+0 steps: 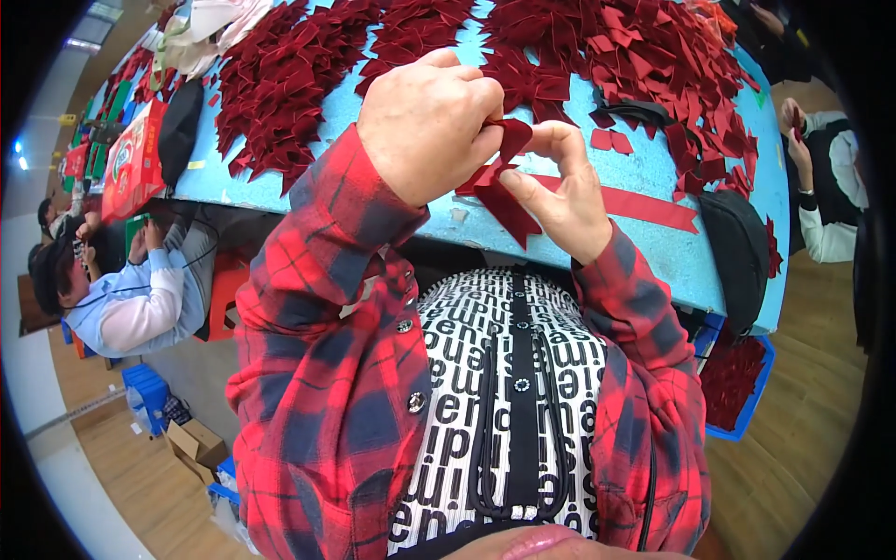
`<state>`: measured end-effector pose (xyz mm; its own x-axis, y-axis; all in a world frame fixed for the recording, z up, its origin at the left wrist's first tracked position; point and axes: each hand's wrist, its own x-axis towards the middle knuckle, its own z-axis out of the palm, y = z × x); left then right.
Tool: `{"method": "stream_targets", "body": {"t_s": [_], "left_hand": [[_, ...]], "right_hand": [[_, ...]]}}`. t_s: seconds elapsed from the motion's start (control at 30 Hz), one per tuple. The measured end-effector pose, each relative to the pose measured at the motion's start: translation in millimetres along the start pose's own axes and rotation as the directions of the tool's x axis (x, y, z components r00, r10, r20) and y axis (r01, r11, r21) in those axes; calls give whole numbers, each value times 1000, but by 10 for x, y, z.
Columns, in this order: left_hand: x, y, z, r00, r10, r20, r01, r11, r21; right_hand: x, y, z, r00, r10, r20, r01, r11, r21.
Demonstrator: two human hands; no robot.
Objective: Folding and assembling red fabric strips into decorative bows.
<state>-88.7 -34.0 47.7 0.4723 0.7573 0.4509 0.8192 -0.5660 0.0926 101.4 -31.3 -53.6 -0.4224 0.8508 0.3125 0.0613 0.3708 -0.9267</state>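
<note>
With fingers clamped, my left hand [425, 131] and right hand [571, 201] are pinching a dark red ribbon [511, 210] above the tabletop [686, 257]'s near edge; a flat red strip [653, 207] is lying on the tabletop; dark red bows [280, 93] are piling across its far side; a black bag [733, 252] is resting at its right edge.

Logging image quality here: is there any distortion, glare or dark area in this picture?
Head view: the blue table has edges bowed by fisheye distortion; black corners frame the picture; a small light glares at far left; left hand and right hand look reasonably sharp.
</note>
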Motion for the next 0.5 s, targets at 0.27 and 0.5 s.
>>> {"method": "stream_targets", "body": {"t_s": [0.27, 0.5], "left_hand": [[202, 169, -129, 995, 95, 6, -95, 985, 147], [387, 335, -256, 992, 128, 8, -127, 967, 221]], "right_hand": [[-57, 20, 23, 990, 136, -45, -103, 894, 436], [-67, 80, -130, 971, 236, -31, -198, 873, 445]]}}
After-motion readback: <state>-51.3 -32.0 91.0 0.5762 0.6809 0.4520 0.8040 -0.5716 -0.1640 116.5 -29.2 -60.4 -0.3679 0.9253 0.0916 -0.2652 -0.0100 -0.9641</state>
